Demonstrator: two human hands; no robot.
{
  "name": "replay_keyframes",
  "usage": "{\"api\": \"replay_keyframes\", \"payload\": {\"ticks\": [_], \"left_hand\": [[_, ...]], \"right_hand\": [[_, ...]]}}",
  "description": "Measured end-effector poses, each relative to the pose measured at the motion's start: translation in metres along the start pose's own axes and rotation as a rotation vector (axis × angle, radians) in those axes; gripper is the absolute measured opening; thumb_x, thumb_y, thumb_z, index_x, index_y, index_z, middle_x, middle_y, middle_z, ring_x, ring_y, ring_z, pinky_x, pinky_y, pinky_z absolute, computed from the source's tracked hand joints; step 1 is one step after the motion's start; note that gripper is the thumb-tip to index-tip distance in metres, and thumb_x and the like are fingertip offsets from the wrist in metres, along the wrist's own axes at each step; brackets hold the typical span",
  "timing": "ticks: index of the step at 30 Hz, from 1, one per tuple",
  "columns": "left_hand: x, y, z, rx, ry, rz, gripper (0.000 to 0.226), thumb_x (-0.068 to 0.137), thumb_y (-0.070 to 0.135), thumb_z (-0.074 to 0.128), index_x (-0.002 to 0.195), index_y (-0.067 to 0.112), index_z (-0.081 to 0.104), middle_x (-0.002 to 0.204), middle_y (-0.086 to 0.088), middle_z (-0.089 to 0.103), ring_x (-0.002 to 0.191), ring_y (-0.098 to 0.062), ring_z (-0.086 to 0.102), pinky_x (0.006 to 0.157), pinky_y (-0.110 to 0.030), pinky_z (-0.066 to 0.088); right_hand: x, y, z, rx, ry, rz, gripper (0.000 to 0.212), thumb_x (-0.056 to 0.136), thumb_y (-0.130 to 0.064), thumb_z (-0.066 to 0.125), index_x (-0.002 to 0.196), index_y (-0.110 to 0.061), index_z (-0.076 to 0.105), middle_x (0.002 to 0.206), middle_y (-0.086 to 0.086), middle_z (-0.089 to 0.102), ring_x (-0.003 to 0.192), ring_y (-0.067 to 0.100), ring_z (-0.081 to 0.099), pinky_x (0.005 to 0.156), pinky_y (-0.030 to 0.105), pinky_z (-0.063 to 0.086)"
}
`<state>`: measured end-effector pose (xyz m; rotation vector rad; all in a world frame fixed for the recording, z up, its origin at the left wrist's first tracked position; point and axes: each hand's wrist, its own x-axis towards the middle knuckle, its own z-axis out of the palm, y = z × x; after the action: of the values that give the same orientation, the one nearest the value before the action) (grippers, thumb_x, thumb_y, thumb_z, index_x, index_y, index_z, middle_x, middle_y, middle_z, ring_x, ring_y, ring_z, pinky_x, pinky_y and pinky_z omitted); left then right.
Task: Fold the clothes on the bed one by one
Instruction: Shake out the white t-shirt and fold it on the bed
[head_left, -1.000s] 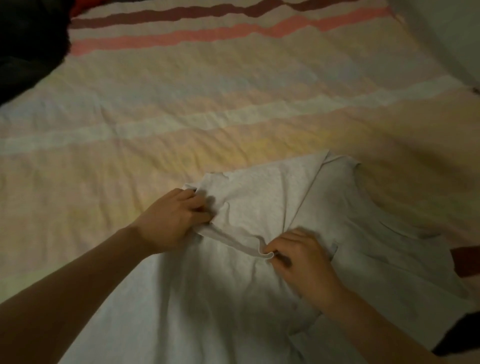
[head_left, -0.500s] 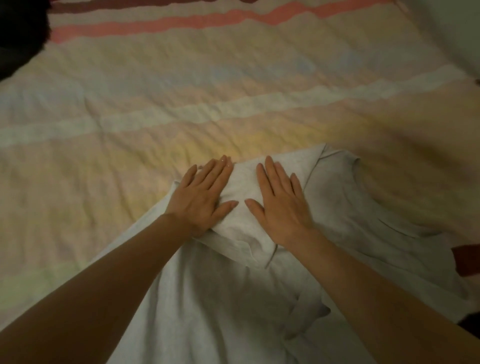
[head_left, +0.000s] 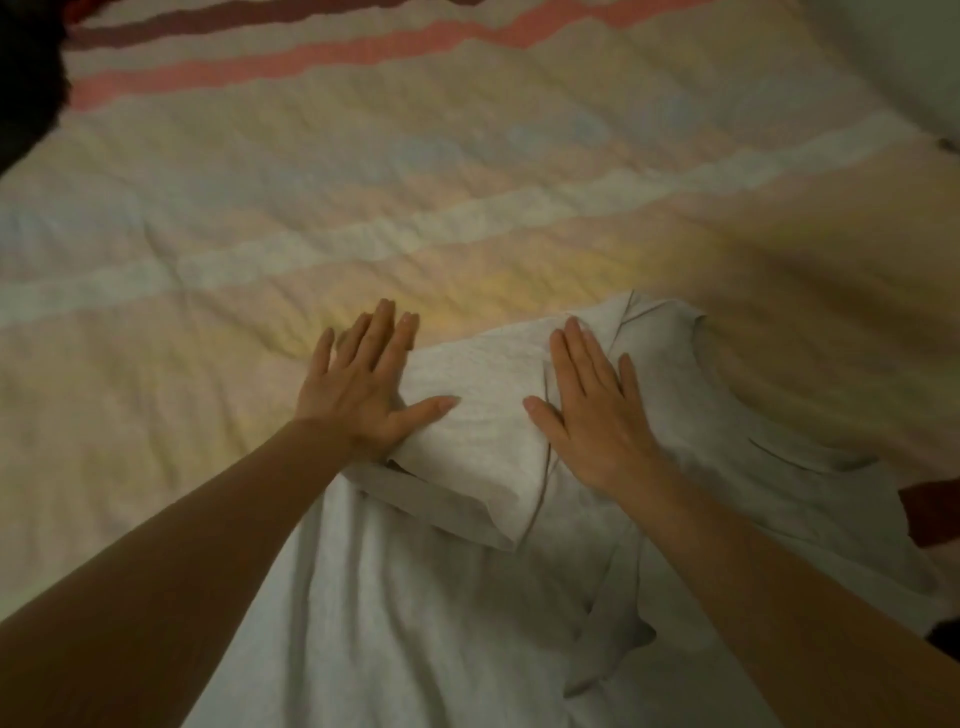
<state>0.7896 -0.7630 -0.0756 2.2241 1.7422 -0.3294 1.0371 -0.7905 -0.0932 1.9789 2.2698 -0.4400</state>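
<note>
A light grey T-shirt (head_left: 441, 623) lies spread on the striped bedspread (head_left: 363, 208), its neckline toward the right. One sleeve (head_left: 483, 415) is folded over onto the body of the shirt. My left hand (head_left: 363, 389) lies flat with straight fingers on the sleeve's left edge, its fingertips reaching onto the bedspread. My right hand (head_left: 592, 405) presses flat on the sleeve's right side, fingers straight. Neither hand grips any cloth.
A dark garment or pillow (head_left: 26, 78) sits at the far left corner. A dark red cloth (head_left: 930, 514) peeks out at the right edge beside the shirt. A pale wall (head_left: 909, 52) borders the bed at the upper right.
A second ago both hands pinched the sleeve's hem. They then let go and laid flat side by side on the fold. Now they have slid apart, left hand leftward, right hand rightward.
</note>
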Motion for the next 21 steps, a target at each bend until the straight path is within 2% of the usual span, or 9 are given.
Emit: {"api": "replay_keyframes", "payload": {"ticks": [3, 6, 9, 11, 13, 16, 19, 21], "left_hand": [[0.01, 0.022, -0.018, -0.09, 0.009, 0.139, 0.098, 0.07, 0.084, 0.001, 0.15, 0.03, -0.014, 0.157, 0.005, -0.019, 0.146, -0.014, -0.011, 0.116, -0.039, -0.007], [0.033, 0.064, -0.036, -0.219, 0.002, 0.26, 0.089, 0.08, 0.076, 0.017, 0.152, 0.024, 0.01, 0.16, 0.0, 0.011, 0.144, -0.019, 0.015, 0.115, -0.031, 0.009], [0.061, 0.111, -0.046, -0.329, -0.01, 0.302, 0.068, 0.093, 0.055, 0.043, 0.148, 0.02, 0.024, 0.152, -0.005, 0.032, 0.134, -0.025, 0.036, 0.107, -0.03, 0.026], [0.079, 0.138, -0.051, -0.364, -0.04, 0.303, 0.065, 0.093, 0.047, 0.05, 0.147, 0.019, 0.028, 0.15, -0.005, 0.036, 0.133, -0.025, 0.038, 0.105, -0.03, 0.029], [0.094, 0.158, -0.057, -0.412, -0.085, 0.323, 0.064, 0.091, 0.046, 0.053, 0.145, 0.019, 0.034, 0.149, -0.004, 0.038, 0.134, -0.024, 0.038, 0.106, -0.031, 0.03], [0.111, 0.177, -0.062, -0.466, -0.103, 0.34, 0.06, 0.086, 0.046, 0.061, 0.139, 0.021, 0.046, 0.143, -0.001, 0.046, 0.129, -0.021, 0.043, 0.104, -0.031, 0.034], [0.122, 0.188, -0.062, -0.498, -0.104, 0.329, 0.058, 0.081, 0.043, 0.068, 0.133, 0.021, 0.052, 0.139, 0.001, 0.051, 0.127, -0.019, 0.046, 0.101, -0.026, 0.035], [0.127, 0.195, -0.06, -0.474, -0.111, 0.305, 0.057, 0.079, 0.041, 0.072, 0.129, 0.02, 0.056, 0.136, 0.001, 0.053, 0.124, -0.02, 0.048, 0.097, -0.025, 0.035]], "right_hand": [[-0.025, 0.02, -0.012, 0.111, 0.052, 0.047, 0.078, 0.084, -0.062, -0.001, 0.15, -0.02, -0.006, 0.158, -0.001, -0.013, 0.144, 0.013, -0.011, 0.113, 0.036, -0.01], [-0.061, 0.058, -0.022, 0.238, 0.237, 0.228, 0.069, 0.09, -0.05, 0.03, 0.146, -0.011, 0.028, 0.155, 0.01, 0.022, 0.14, 0.03, 0.024, 0.114, 0.046, 0.015], [-0.095, 0.104, -0.028, 0.27, 0.366, 0.462, 0.068, 0.083, -0.049, 0.041, 0.134, -0.005, 0.046, 0.138, 0.019, 0.046, 0.121, 0.041, 0.045, 0.097, 0.053, 0.036], [-0.115, 0.132, -0.031, 0.307, 0.348, 0.622, 0.065, 0.081, -0.046, 0.056, 0.133, -0.008, 0.047, 0.133, 0.019, 0.048, 0.117, 0.042, 0.044, 0.093, 0.053, 0.038], [-0.133, 0.153, -0.029, 0.364, 0.282, 0.696, 0.066, 0.079, -0.038, 0.069, 0.134, -0.012, 0.044, 0.134, 0.015, 0.044, 0.12, 0.037, 0.038, 0.095, 0.05, 0.036], [-0.149, 0.166, -0.024, 0.482, 0.272, 0.705, 0.07, 0.078, -0.034, 0.073, 0.136, -0.012, 0.041, 0.136, 0.013, 0.04, 0.124, 0.031, 0.034, 0.099, 0.042, 0.032], [-0.152, 0.168, -0.02, 0.575, 0.296, 0.686, 0.069, 0.08, -0.037, 0.072, 0.137, -0.011, 0.042, 0.127, 0.01, 0.042, 0.118, 0.028, 0.039, 0.088, 0.027, 0.03], [-0.153, 0.172, -0.02, 0.655, 0.31, 0.712, 0.062, 0.082, -0.031, 0.071, 0.135, -0.013, 0.045, 0.123, 0.008, 0.045, 0.113, 0.025, 0.043, 0.085, 0.025, 0.03]]}}
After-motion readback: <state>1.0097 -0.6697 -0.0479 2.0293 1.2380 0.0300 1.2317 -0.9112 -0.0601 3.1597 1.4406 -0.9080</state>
